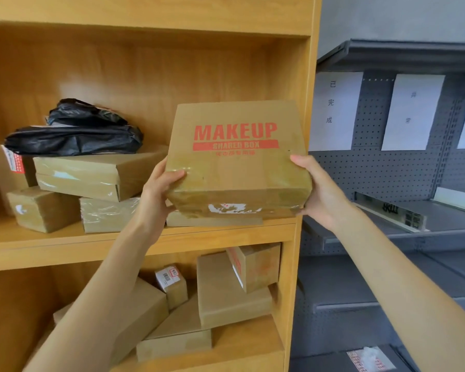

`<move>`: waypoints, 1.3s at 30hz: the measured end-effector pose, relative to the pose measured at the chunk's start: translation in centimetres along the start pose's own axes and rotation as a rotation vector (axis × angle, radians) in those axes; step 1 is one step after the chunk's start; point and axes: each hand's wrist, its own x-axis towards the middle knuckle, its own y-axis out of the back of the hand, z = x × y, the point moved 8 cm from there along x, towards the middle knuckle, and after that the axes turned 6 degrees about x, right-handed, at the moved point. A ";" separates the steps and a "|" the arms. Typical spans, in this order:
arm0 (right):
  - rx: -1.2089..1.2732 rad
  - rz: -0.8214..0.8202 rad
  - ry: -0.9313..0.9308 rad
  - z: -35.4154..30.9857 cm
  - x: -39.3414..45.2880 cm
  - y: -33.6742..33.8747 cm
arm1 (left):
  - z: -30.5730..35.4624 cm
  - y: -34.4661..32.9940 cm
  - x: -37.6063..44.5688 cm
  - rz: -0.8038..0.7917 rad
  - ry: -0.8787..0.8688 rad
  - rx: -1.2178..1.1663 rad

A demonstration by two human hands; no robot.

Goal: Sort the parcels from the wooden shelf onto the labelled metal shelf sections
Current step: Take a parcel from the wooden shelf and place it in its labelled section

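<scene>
left hand [160, 189] and right hand [321, 189] both clamped on makeup box [238, 162], one per side, tilted, held in front of wooden shelf [151, 236]; metal shelf [387, 221] to the right.

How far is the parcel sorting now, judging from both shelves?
Done: little; one parcel shows low on the metal shelf. In hand: the left hand and right hand grip the MAKEUP box. Left: boxes and black bags on the wooden shelf, more boxes below.
</scene>
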 end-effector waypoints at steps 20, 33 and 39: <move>-1.233 0.336 1.111 -6.3 -4.6 -8.0 | 5.3 -5.8 -1.2 -0.353 0.198 -0.566; -0.427 -0.089 0.329 -4.4 -0.2 -5.8 | 3.0 -2.6 0.4 -0.039 0.030 -0.247; -0.379 -0.100 0.222 -3.5 0.6 -5.3 | 2.8 -3.1 0.6 -0.126 -0.148 -0.016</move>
